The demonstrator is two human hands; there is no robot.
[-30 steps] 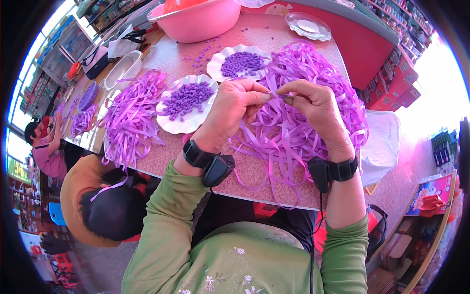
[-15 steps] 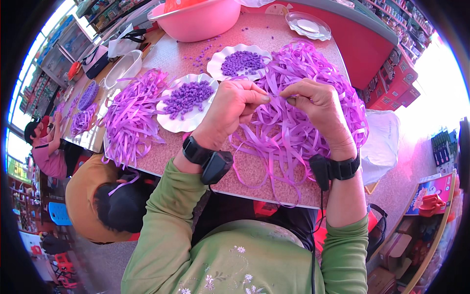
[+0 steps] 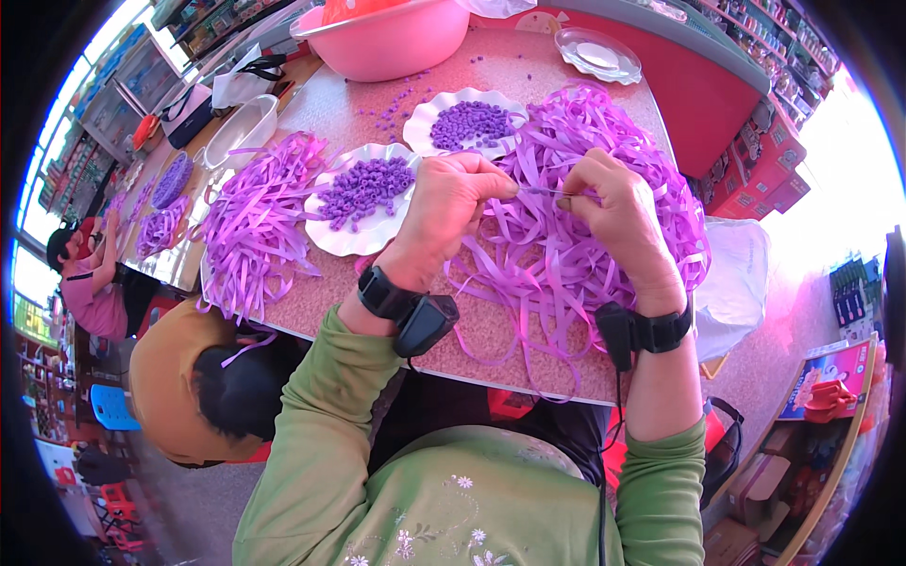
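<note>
Both my hands are raised over a big heap of purple ribbon (image 3: 651,170) on the table. My left hand (image 3: 451,203) is closed in a pinch, thumb against forefinger. Opposite it, my right hand (image 3: 618,212) pinches too, its fingers curled. A thin, pale strand (image 3: 540,191) stretches between the two sets of fingertips; whether it is thread, wire or twisted ribbon I cannot tell. Left of my left hand is a white scalloped plate (image 3: 354,241) of purple beads (image 3: 366,189). A second such plate (image 3: 415,127) with beads (image 3: 472,124) stands farther back.
Another ribbon bundle (image 3: 260,222) hangs over the table's left edge. Loose beads (image 3: 401,104) lie near a pink basin (image 3: 387,47). A clear dish (image 3: 599,57) sits at the far right. One person (image 3: 193,377) is close on my left; another (image 3: 99,283) sits farther off.
My fingertips have drawn apart, the right hand shifting slightly to the right. The thin strand between them now shows more plainly.
</note>
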